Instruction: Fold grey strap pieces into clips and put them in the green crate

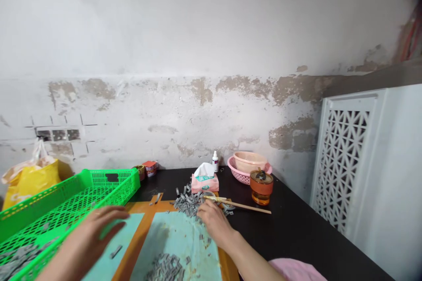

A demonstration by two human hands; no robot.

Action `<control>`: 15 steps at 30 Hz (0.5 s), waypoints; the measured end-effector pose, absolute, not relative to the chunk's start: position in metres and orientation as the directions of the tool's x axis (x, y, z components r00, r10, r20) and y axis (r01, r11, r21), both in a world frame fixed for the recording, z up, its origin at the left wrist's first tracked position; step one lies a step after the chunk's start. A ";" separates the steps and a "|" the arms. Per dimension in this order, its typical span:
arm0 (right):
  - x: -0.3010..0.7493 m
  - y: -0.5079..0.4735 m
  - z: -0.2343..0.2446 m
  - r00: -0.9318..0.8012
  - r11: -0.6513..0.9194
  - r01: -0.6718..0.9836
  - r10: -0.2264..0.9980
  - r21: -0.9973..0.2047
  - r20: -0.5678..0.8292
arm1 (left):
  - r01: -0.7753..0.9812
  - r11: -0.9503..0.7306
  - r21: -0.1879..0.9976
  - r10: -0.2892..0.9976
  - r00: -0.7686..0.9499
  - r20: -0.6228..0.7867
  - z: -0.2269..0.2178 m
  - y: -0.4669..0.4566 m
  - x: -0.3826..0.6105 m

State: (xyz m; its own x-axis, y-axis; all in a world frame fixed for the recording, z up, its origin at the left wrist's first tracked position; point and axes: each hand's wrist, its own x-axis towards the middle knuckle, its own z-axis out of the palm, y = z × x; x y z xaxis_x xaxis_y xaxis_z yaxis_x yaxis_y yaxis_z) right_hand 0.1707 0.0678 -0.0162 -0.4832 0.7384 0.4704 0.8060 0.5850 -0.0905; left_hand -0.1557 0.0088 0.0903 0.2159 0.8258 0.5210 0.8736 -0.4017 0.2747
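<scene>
My left hand (pixel 102 224), slightly blurred, hovers beside the green crate with its fingers and thumb apart, holding nothing I can see. Below it, one small grey strip (pixel 116 252) lies on the light-blue board (pixel 178 232). At the board's far right edge, my right hand (pixel 214 218) reaches into a pile of small grey pieces (pixel 187 203). Its fingers are curled down, and what they pinch is hidden. A thin wooden stick (pixel 250 207) lies just beyond that hand. Nearer to me, a second heap of grey pieces (pixel 165 268) rests on the board.
The green plastic crate (pixel 127 189) on the left holds more grey pieces. Behind the pile stand a pink tissue box (pixel 205 183) and a small white bottle (pixel 215 161). An amber jar (pixel 261 188) and pink basins (pixel 250 162) stand right on the black table (pixel 296 224).
</scene>
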 end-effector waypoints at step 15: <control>0.176 0.062 -0.006 -0.421 0.531 0.838 0.773 -0.123 0.474 | 0.891 -0.310 0.331 0.950 0.306 0.065 0.030 -0.003 -0.045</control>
